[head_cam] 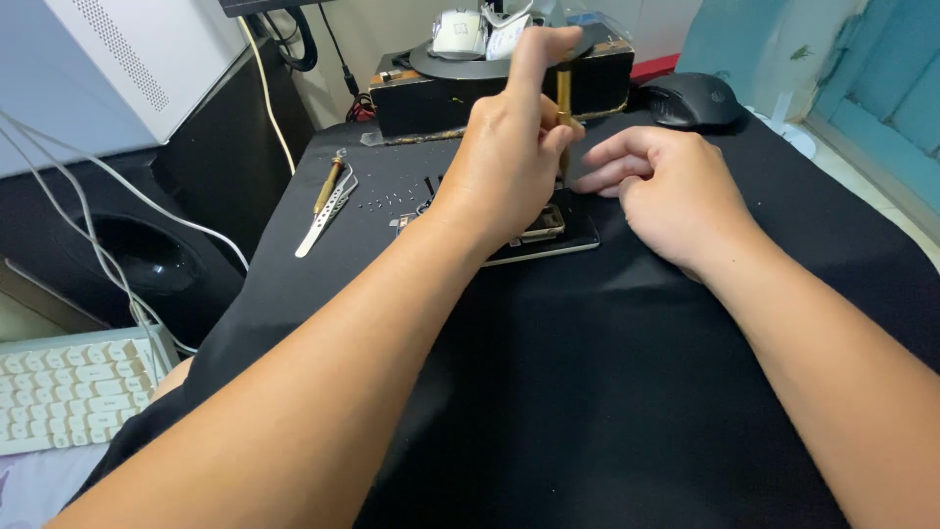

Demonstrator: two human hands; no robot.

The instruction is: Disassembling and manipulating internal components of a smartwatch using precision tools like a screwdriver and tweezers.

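Centrally, left hand [509, 147] grips upright screwdriver [564, 93] over opened phone [544, 231]; right hand [666, 191] loosely curled, empty, fingertips touching phone edge.

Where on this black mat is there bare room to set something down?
Bare: the near stretch of the black mat between the forearms, and its right side below the black computer mouse. Crowded: around the opened dark phone under the left hand, and by the metal tweezers and tiny screws.

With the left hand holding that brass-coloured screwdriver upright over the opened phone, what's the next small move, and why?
Probably turn the screwdriver in place: the left hand holds it upright with the forefinger on top, over the opened phone, while the right hand rests beside it.
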